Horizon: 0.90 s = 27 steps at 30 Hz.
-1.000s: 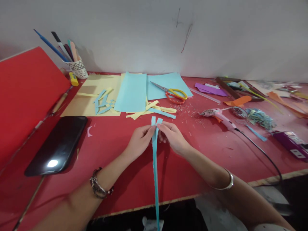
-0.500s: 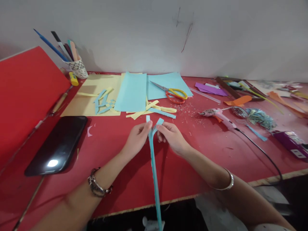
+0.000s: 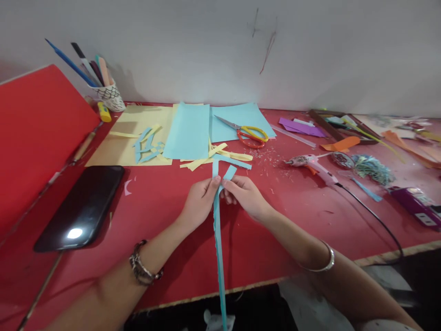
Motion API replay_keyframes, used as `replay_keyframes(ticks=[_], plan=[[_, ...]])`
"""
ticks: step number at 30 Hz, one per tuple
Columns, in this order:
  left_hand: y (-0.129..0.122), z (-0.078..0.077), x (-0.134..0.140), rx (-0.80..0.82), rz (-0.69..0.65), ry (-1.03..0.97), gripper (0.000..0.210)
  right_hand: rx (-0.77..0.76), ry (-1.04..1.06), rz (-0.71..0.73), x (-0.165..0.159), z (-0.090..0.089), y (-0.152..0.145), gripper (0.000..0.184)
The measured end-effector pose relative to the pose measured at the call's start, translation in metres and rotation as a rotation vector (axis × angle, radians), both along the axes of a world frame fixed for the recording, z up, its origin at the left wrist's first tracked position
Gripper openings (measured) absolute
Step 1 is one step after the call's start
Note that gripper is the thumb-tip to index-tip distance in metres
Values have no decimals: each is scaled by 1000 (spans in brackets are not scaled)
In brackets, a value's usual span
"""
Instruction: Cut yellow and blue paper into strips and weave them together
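A long light-blue paper strip (image 3: 220,257) hangs from my fingers over the table's front edge. My left hand (image 3: 203,197) pinches its upper part between thumb and fingers, one end standing up above the thumb. My right hand (image 3: 246,195) pinches the strip close by, with another blue end slanting up to the right. The two thumbs almost meet. Beyond the hands lie yellow paper strips (image 3: 200,163) and a blue strip (image 3: 234,161). Light-blue sheets (image 3: 188,131) lie behind them, with scissors (image 3: 248,132) on the right-hand sheet.
A black phone (image 3: 81,207) lies on the left of the red table (image 3: 165,271). A pen cup (image 3: 112,96) stands at the back left. To the right are a pink glue gun (image 3: 313,165) with its cord, a yarn bundle (image 3: 372,170) and a brown tray (image 3: 330,126).
The upright end in my left hand now reaches higher above the thumb. My hands have drawn slightly closer together, and both still pinch the strip.
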<state>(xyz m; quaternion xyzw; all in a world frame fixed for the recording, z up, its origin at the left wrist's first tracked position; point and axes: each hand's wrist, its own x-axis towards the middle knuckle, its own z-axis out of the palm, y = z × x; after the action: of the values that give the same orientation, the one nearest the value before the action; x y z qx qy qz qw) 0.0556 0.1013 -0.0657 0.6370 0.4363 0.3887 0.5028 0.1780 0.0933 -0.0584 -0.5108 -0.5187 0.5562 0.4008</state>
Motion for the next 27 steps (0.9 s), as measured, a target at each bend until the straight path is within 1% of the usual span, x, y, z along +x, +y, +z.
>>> replay_keyframes(ticks=[3,5,8,10,12,14,18,20,24,25,26,27], plan=[[1,-1,-2,-46,118,-22,38,17,-29,7,0,0,0,31],[1,-1,-3,-84,137,-58,38,28,-35,-47,1,-1,1,31],[1,0,-1,-112,13,-114,34,41,-3,-155,2,-2,2,29],[0,2,0,-109,-55,-108,30,46,26,-183,2,-2,3,29],[0,3,2,-95,-71,-70,31,41,38,-165,2,-1,3,30],[-1,3,3,-70,-71,-23,34,36,23,-115,1,0,2,29],[-2,1,2,-2,-42,53,38,90,-39,-36,0,1,-1,29],[-1,0,0,1,6,81,37,111,-69,-24,0,0,-2,30],[1,2,-2,-64,183,88,35,119,-92,-28,1,-1,-2,31],[2,4,-3,-87,189,74,35,124,-87,-44,1,-1,-2,32],[2,5,-3,-111,156,59,37,130,-75,-64,1,-2,-2,33],[2,6,-3,-135,93,44,38,136,-55,-81,1,-2,-2,33]])
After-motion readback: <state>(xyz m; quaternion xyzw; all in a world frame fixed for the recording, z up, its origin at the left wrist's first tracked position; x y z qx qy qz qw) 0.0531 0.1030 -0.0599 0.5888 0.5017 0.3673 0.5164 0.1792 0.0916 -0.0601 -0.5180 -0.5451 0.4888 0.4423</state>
